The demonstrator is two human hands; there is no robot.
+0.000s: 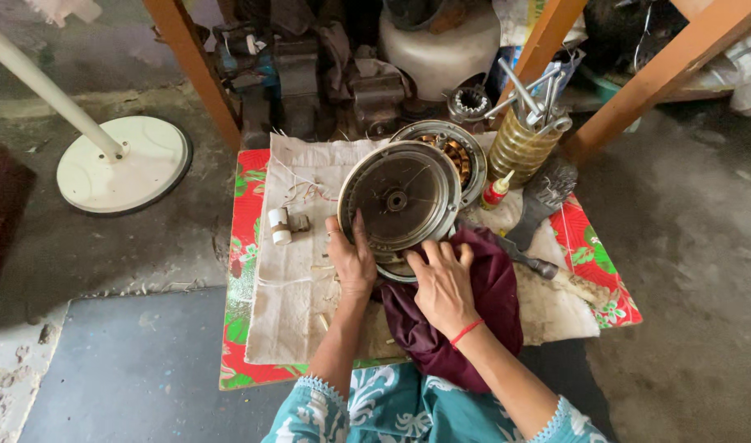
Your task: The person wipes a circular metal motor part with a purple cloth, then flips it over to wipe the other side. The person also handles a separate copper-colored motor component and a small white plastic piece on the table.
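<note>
The person's right hand point(443, 287) is lying flat on a maroon cloth point(457, 316), fingers spread and gripping nothing. Just beyond, the left hand point(351, 254) is curling its fingers around the near left rim of the round metal motor cover point(400, 197), which is tilting up on the desk point(285, 287). Steadying that rim firmly while pressing the cloth seems wise. Farther back, a stator point(461, 156) and tool jar point(519, 148) are standing.

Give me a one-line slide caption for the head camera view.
Left hand steadies a round metal motor cover while the right hand presses a maroon cloth against its lower edge.
</note>
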